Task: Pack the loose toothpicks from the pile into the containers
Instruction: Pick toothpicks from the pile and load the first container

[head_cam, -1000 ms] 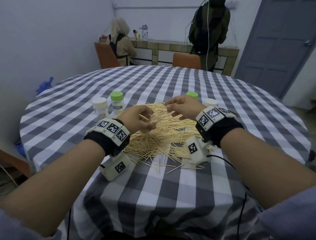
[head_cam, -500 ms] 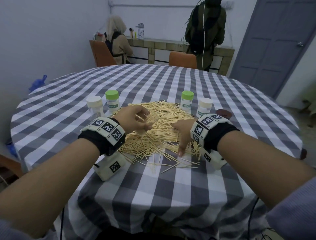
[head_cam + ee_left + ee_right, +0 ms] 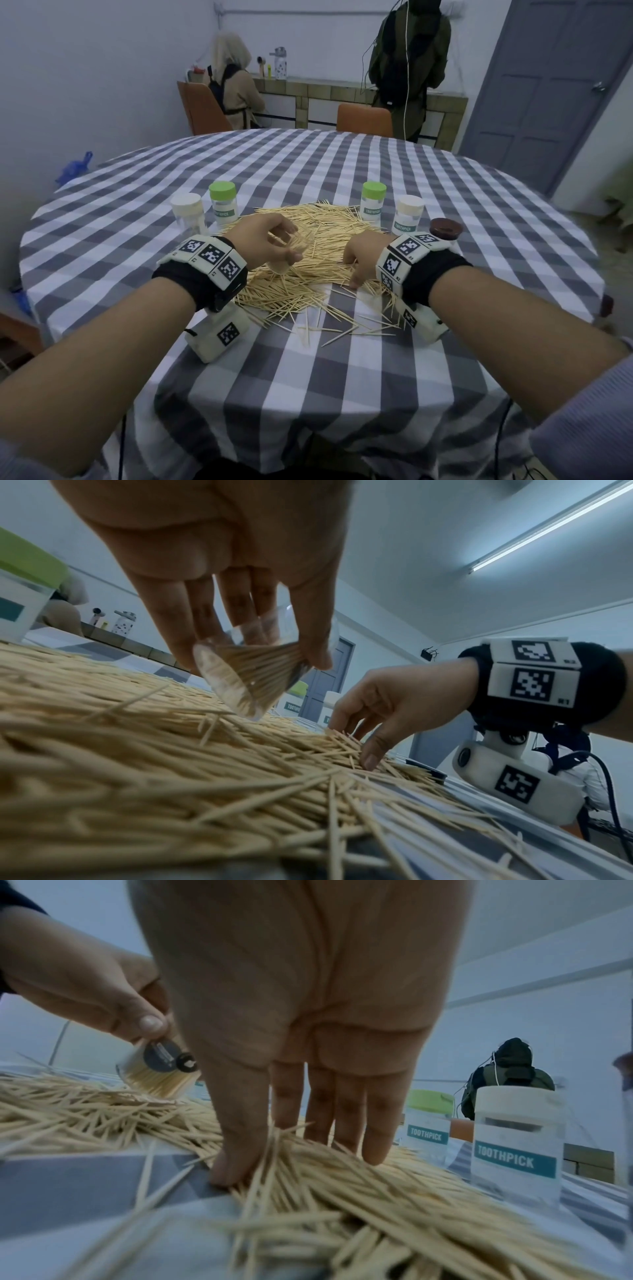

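Note:
A wide pile of loose toothpicks point(image 3: 318, 263) lies on the checked tablecloth. My left hand point(image 3: 291, 245) grips a small clear container point(image 3: 279, 268) tilted just above the pile's left side. The container point(image 3: 246, 680) holds a bundle of toothpicks, and its mouth is hidden in my hand. At the pile's near right edge, my right hand point(image 3: 351, 272) points down. Its thumb point(image 3: 229, 1164) presses the cloth at the pile's edge, and its nearly straight fingers point(image 3: 373, 1148) touch the toothpicks. I see nothing lifted.
Behind the pile stand capped containers: white lid point(image 3: 188, 216) and green lid point(image 3: 223, 207) on the left, green lid point(image 3: 372, 204) and white lid point(image 3: 408, 217) on the right. A brown lid point(image 3: 445, 229) lies beside my right wrist. Stray toothpicks point(image 3: 342, 329) are scattered nearer me. Two people are at the far counter.
My right hand came down from above the pile's far side to its near right edge, and its fingers now touch the toothpicks. My left hand still holds the container in place.

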